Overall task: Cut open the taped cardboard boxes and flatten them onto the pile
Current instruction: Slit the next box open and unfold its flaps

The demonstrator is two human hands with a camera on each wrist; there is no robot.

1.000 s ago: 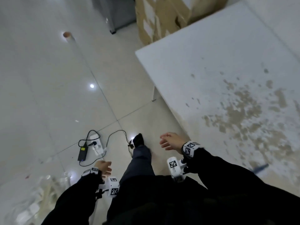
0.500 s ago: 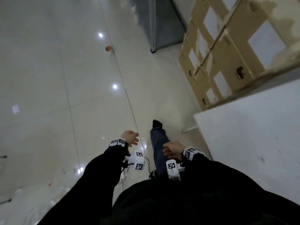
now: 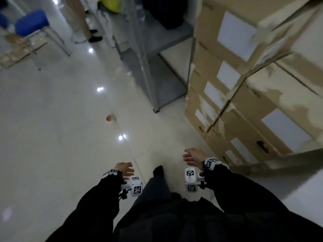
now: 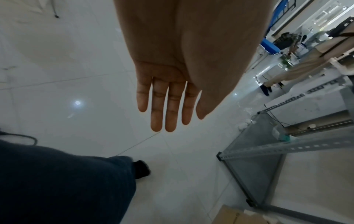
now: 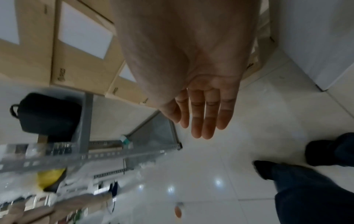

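A tall stack of taped cardboard boxes (image 3: 248,95) with white labels fills the right of the head view and shows again as boxes (image 5: 57,50) in the right wrist view. My right hand (image 3: 192,157) hangs empty just left of the stack's lower corner, fingers (image 5: 199,121) straight and together. Over the pale floor tiles my left hand (image 3: 125,169) is also empty, its fingers (image 4: 162,106) straight. Neither hand touches a box. No cutter is in view.
A grey metal shelving rack (image 3: 157,70) stands on the floor left of the boxes, a black bag (image 5: 47,115) on it. A small orange ball (image 3: 110,117) lies on the tiles. A blue stool (image 3: 33,23) and another person's legs (image 3: 82,20) are far off. A white table edge (image 3: 300,186) runs at right.
The view has swung up from the white table and floor cables to the box stack and rack. Both hands stayed empty, drifting forward as I walk.
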